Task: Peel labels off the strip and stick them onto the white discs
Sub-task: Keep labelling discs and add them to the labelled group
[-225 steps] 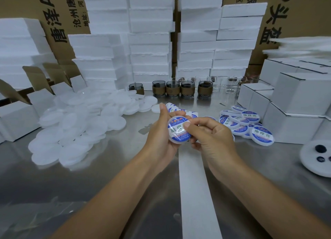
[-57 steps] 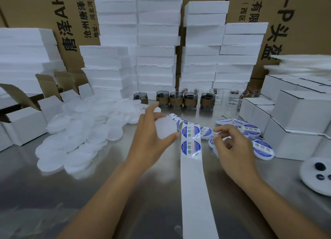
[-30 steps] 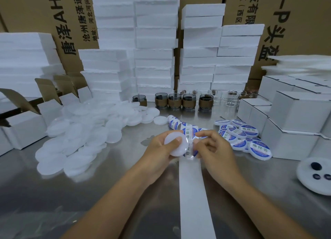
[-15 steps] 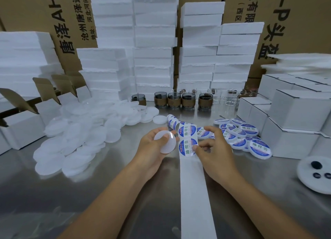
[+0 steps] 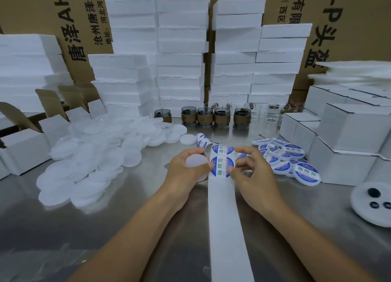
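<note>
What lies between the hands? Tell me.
Head view: the strip with a blue label, between the left hand holding a disc and the right hand pinching the label's edge.

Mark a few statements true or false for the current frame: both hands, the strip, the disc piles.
1. The left hand holds a blank white disc. True.
2. The right hand lies flat on the table, away from the strip. False: its curled fingers pinch the nearest label on the strip.
3. The labelled discs lie to the right of the strip. True.
4. The pile of blank discs sits inside a cardboard box. False: it lies loose on the table.
5. The stretch of strip nearer than the hands is bare of labels. True.
</note>
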A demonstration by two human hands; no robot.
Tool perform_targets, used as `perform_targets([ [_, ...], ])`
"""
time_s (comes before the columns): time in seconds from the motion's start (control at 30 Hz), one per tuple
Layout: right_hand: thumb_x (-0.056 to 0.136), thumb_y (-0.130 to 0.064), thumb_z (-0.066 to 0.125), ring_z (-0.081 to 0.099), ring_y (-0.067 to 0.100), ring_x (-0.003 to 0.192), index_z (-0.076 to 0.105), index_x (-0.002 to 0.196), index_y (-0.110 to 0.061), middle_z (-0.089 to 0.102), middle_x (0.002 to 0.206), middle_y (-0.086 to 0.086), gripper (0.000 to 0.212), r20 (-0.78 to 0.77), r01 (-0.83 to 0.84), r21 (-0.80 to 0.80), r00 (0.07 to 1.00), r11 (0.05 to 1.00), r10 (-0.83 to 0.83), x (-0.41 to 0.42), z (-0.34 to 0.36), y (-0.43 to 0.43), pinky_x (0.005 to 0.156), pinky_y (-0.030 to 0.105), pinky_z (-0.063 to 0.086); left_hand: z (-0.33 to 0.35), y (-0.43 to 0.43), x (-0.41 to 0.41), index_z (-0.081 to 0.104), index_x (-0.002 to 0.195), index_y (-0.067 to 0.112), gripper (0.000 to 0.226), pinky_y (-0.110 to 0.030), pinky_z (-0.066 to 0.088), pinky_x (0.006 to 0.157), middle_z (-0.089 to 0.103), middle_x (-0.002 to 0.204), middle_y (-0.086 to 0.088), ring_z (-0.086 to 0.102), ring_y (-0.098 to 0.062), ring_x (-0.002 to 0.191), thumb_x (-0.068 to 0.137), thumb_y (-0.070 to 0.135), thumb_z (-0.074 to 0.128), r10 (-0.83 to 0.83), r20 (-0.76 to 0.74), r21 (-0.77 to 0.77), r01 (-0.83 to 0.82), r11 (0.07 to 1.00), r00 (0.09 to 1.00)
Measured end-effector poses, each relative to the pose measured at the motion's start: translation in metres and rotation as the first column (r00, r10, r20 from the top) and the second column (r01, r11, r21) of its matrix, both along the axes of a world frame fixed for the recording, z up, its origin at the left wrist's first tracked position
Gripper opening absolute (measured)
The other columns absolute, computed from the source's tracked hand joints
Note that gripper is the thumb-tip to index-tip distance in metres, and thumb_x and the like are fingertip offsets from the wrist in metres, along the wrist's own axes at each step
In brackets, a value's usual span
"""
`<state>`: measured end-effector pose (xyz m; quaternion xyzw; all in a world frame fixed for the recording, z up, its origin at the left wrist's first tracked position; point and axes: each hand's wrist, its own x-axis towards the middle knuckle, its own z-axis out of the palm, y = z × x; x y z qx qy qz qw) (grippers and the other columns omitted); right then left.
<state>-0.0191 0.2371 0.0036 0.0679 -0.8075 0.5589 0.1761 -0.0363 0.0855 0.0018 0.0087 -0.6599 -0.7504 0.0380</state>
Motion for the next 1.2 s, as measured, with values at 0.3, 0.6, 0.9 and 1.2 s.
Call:
perform_targets([
  [0.3, 0.089, -0.03, 0.058, 0.04, 0.008, 0.112, 0.055, 0.126, -0.021, 0.047, 0.12, -0.006, 0.038, -0.241, 0.191, 0.563, 0.969, 0.804, -0.062, -0.001, -0.005, 0.002, 0.094, 0.027, 0.036, 0.005, 0.002, 0.0, 0.07, 0.095, 0.023, 0.035, -0.049, 0.051, 0.092, 0.066, 0.113, -0.016, 0.064, -0.034, 0.103, 0.073, -0.004, 0.073, -0.092, 0.063, 0.107, 0.085, 0.991, 0.994],
  [0.6, 0.086, -0.032, 0.063, 0.05, 0.014, 0.112, 0.063, 0.116, -0.022, 0.063, 0.116, -0.003, 0.032, -0.289, 0.209, 0.567, 0.956, 0.797, -0.045, -0.002, -0.006, 0.005, 0.097, 0.028, 0.03, 0.0, 0.001, -0.003, 0.073, 0.089, 0.019, 0.03, -0.044, 0.055, 0.086, 0.069, 0.105, -0.016, 0.069, -0.033, 0.093, 0.075, -0.007, 0.07, -0.136, 0.019, 0.128, 0.132, 0.983, 0.991],
  [0.9, 0.075, -0.013, 0.075, 0.061, 0.016, 0.091, 0.068, 0.086, -0.021, 0.068, 0.091, -0.006, 0.016, -0.378, 0.232, 0.565, 0.926, 0.792, -0.001, -0.001, -0.002, 0.005, 0.099, 0.04, 0.033, 0.002, 0.007, -0.005, 0.076, 0.076, 0.027, 0.013, -0.047, 0.054, 0.088, 0.068, 0.111, -0.011, 0.068, -0.03, 0.096, 0.075, 0.014, 0.076, -0.055, 0.049, 0.081, 0.051, 0.995, 0.997],
  [1.2, 0.087, -0.05, 0.051, 0.052, 0.01, 0.083, 0.059, 0.066, -0.019, 0.057, 0.079, -0.008, 0.038, -0.315, 0.039, 0.296, 0.947, 0.954, 0.059, 0.007, 0.005, -0.002, 0.075, 0.022, 0.037, 0.001, 0.007, -0.005, 0.067, 0.092, 0.023, 0.02, -0.05, 0.052, 0.09, 0.064, 0.115, -0.014, 0.061, -0.036, 0.105, 0.076, 0.018, 0.077, 0.079, 0.037, -0.061, -0.076, 0.995, 0.996],
])
